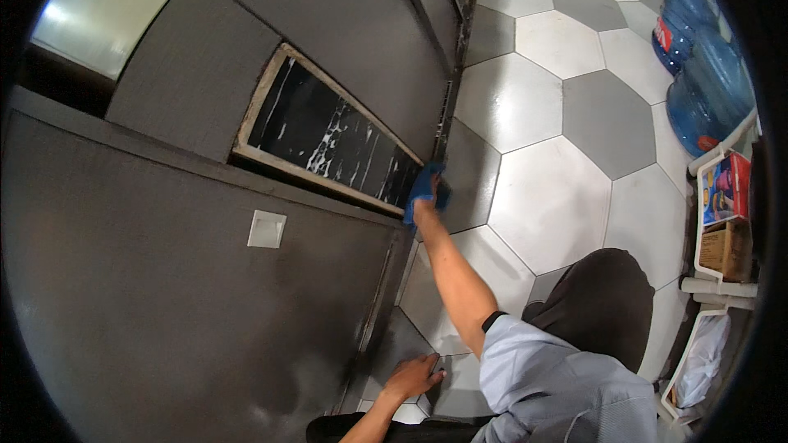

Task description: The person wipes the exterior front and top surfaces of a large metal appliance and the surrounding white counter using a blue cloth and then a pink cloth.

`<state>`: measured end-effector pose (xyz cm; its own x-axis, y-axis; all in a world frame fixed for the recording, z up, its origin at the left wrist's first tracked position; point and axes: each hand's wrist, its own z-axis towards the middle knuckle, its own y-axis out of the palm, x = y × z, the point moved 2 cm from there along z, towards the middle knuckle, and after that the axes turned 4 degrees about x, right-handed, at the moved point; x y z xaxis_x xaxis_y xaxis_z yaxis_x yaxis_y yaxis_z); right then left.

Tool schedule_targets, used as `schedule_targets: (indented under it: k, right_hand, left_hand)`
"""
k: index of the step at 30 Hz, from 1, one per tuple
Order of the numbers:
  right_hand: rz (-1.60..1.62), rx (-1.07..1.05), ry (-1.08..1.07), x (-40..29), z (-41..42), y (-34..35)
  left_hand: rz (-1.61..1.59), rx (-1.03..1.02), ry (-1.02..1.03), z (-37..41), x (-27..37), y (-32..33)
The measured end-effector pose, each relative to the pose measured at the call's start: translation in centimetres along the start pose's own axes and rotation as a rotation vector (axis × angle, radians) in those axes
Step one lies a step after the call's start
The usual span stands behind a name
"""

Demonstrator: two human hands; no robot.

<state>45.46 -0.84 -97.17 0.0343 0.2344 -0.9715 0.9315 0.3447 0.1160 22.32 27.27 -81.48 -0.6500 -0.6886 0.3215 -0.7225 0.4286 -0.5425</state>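
Observation:
My right hand is shut on a blue cloth, with the arm stretched forward. The cloth lies against the floor-side end of a narrow black panel with white marble-like veining, set in a pale, raw-edged frame. Part of the cloth is blurred and reaches over the floor tile. Nearer to me, my left hand hangs loosely above the tiles close to the base of the cabinet, holding nothing, its fingers slightly curled and apart.
Dark cabinet panels fill the left, one with a white square recessed fitting. Hexagonal floor tiles run to the right. Blue water jugs and a white rack with boxes line the right edge. My dark-clothed knee is beside me.

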Motion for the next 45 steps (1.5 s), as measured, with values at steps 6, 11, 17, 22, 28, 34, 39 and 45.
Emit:
schedule_targets:
  k: [6, 11, 17, 22, 28, 34, 39, 45]
  right_hand:
    - [-0.043, 0.061, -0.197, 1.2, -5.2, 1.1]
    - [0.293, -0.03, -0.005, -16.0, -6.5, 1.7]
    - [0.047, -0.101, -0.948, -40.6, -9.5, 1.9]
    - [0.311, -0.067, -1.202, -49.2, -13.7, 3.8]
    - [0.542, -0.672, -0.704, -38.7, -22.0, 0.9]
    - [0.233, -1.726, -1.173, -36.6, -41.0, -5.1]
    - [0.188, -2.232, -1.385, -33.7, -48.8, -6.7]
    - [0.197, -1.907, -1.035, -34.2, -44.7, -3.3]
  left_hand:
    - [0.016, -0.062, 0.126, 0.9, 0.4, 1.4]
    - [-0.066, 0.04, 0.088, -0.9, 0.8, 0.6]
    - [0.024, -0.061, 0.168, -1.5, 2.8, -1.6]
    - [0.011, 0.135, 0.286, -3.9, 3.7, -3.6]
    - [-0.517, 0.703, 0.361, -13.7, 2.5, -10.0]
    - [-1.906, 1.695, 0.788, -26.3, 1.7, -3.6]
    - [-2.218, 1.88, 1.428, -27.1, 0.9, 6.8]
    - [-0.946, 3.362, 0.589, -42.7, -11.6, 9.2]
